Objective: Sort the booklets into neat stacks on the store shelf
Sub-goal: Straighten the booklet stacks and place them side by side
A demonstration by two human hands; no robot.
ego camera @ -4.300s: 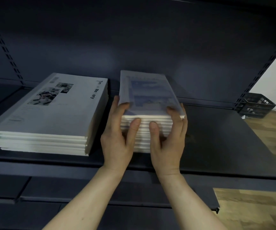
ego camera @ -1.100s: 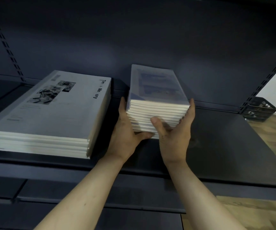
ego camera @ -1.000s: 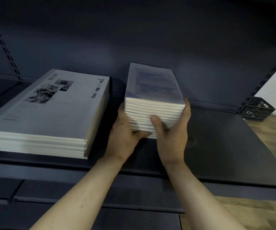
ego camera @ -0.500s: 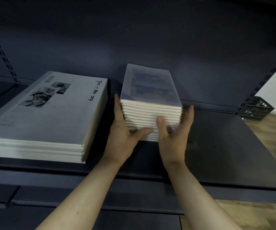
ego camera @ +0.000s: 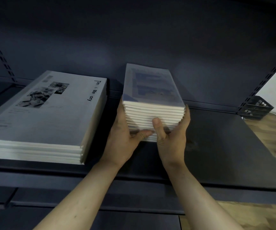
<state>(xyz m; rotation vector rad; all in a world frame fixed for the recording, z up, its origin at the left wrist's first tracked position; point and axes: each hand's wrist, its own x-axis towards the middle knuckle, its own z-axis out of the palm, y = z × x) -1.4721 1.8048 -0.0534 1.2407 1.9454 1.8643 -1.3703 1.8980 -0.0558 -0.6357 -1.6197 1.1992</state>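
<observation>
Your dark shelf (ego camera: 217, 146) carries two piles. At about 9 o'clock lies the wide stack of large booklets (ego camera: 47, 113), flat, its top cover printed with small photos and a title running along the right edge. Just beside it, near the centre, sits the narrow stack of small booklets (ego camera: 152, 103), its top cover bluish and blurred. Off at 3 o'clock, past the shelf's end, dark plastic crates (ego camera: 255, 108) stand on a wooden floor.

Your left hand (ego camera: 124, 140) presses flat along the narrow stack's left side, thumb lying across the lower front edges. Your right hand (ego camera: 172, 136) cups the right side, thumb upright against the page edges. Both hold the stack between them, fingers mostly straight; whether its bottom touches the shelf cannot be told.
</observation>
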